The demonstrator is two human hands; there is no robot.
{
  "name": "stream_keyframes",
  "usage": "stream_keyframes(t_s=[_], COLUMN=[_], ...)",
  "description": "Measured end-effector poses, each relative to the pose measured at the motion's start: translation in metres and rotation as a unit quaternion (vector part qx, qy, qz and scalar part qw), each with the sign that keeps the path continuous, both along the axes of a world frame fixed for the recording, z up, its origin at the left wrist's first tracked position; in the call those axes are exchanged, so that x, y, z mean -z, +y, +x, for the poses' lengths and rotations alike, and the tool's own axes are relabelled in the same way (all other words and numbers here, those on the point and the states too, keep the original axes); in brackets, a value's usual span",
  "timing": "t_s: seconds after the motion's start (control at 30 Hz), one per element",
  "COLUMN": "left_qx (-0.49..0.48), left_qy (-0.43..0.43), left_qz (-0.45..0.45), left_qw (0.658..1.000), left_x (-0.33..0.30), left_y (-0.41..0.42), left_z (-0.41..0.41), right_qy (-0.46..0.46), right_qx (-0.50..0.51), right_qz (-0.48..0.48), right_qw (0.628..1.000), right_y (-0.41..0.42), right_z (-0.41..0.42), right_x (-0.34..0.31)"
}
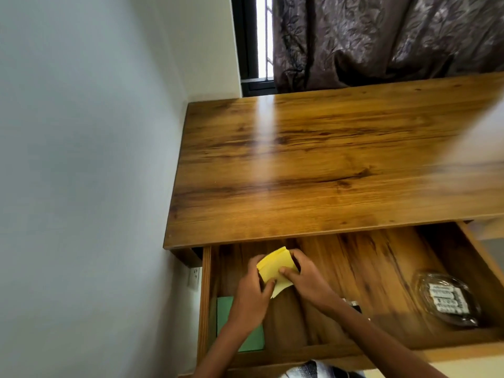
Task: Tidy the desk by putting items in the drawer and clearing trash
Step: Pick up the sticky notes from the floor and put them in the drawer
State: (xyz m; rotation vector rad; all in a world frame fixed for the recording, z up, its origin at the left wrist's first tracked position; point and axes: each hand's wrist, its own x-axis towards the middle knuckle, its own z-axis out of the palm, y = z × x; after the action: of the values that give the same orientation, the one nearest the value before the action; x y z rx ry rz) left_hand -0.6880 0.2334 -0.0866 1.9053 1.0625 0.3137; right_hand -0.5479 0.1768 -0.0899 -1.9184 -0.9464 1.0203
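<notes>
A wooden drawer (395,347) stands pulled out under the wooden desk (327,165). Over the drawer's left half both my hands hold a stack of yellow paper notes (274,268). My left hand (252,293) grips its lower left side with the thumb on top. My right hand (302,276) pinches its right edge, fingers curled round the far side. A green paper (240,336) lies flat in the drawer's left near corner, partly under my left forearm.
A clear plastic container (447,301) with printed packets lies in the drawer's right part. A small dark object (354,305) peeks out beside my right forearm. A white wall socket (195,276) is on the left wall. A dark curtain (381,36) hangs behind the desk.
</notes>
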Motion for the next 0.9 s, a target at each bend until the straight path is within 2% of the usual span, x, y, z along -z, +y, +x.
stream_keyframes(t_s=[0.07, 0.13, 0.27, 0.37, 0.47, 0.57, 0.67, 0.77, 0.9], left_qx=[-0.025, -0.028, 0.026, 0.039, 0.002, -0.067, -0.050, -0.017, -0.008], left_qy=[0.025, 0.089, 0.189, 0.224, 0.246, 0.183, 0.158, 0.181, 0.174], left_qz=[-0.002, -0.029, -0.119, -0.128, -0.046, 0.091, 0.204, 0.205, 0.205], left_qw=[0.999, 0.995, 0.974, 0.965, 0.968, 0.977, 0.965, 0.962, 0.963], left_x=[-0.011, -0.021, -0.041, -0.053, -0.059, -0.056, -0.043, -0.025, -0.009], left_y=[0.000, -0.002, -0.012, -0.025, -0.032, -0.027, -0.015, -0.010, -0.011], left_z=[-0.018, -0.037, -0.074, -0.087, -0.091, -0.097, -0.102, -0.100, -0.096], right_qy=[0.024, 0.038, 0.062, 0.049, -0.012, -0.078, -0.175, -0.215, -0.204], right_qx=[-0.044, -0.090, -0.193, -0.259, -0.290, -0.322, -0.369, -0.385, -0.370], right_qz=[0.004, -0.005, -0.071, -0.112, -0.120, -0.114, -0.109, -0.099, -0.081], right_qw=[0.999, 0.995, 0.977, 0.958, 0.949, 0.937, 0.906, 0.892, 0.903], right_y=[0.006, 0.011, 0.016, 0.020, 0.028, 0.035, 0.038, 0.035, 0.028], right_z=[-0.011, -0.022, -0.037, -0.046, -0.054, -0.066, -0.079, -0.089, -0.089], right_x=[-0.007, -0.011, -0.014, -0.013, -0.009, -0.002, 0.008, 0.015, 0.013])
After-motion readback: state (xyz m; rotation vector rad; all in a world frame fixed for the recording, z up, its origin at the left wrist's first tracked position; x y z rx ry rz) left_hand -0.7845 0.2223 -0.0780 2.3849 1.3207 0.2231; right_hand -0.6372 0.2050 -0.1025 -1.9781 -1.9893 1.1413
